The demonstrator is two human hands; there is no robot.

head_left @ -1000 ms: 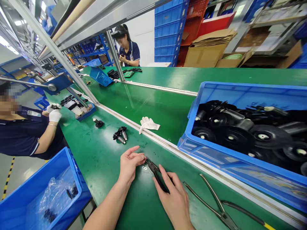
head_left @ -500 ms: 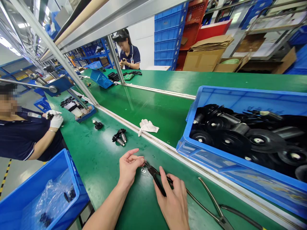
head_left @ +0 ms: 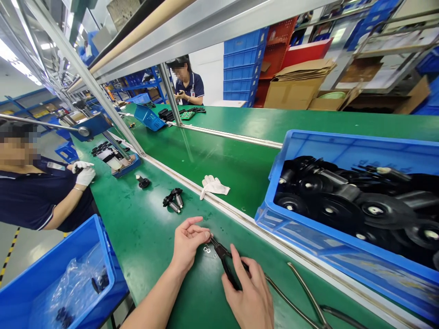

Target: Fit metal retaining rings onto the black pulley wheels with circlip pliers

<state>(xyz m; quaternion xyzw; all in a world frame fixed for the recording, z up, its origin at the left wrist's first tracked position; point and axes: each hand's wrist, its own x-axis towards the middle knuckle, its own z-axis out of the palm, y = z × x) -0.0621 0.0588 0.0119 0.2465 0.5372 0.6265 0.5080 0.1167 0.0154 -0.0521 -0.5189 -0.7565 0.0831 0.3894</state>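
My right hand (head_left: 250, 288) is wrapped around the dark handles of slim-nosed circlip pliers (head_left: 222, 254), whose tips point up and left. Thumb and forefinger of my left hand (head_left: 188, 242) pinch together right at those tips; whatever is between them is too small to make out. Several tiny metal rings (head_left: 206, 248) lie on the green bench just below the plier tips. Beyond my left hand, two black wheel-like parts with grey cylinders (head_left: 173, 200) rest on the bench, and another similar part (head_left: 143, 182) stands farther left.
A blue crate (head_left: 262, 214) of black disc parts stands at right. Larger pliers (head_left: 317, 310) lie at the lower right. A white glove (head_left: 214, 185) lies by the metal rail. Another blue bin (head_left: 103, 228) is at left, near a gloved co-worker (head_left: 44, 192); a second person (head_left: 188, 84) sits opposite.
The whole view has shifted slightly, so things appear a little lower and to the right. Both hands keep their holds, with the plier tips still at my left fingertips.
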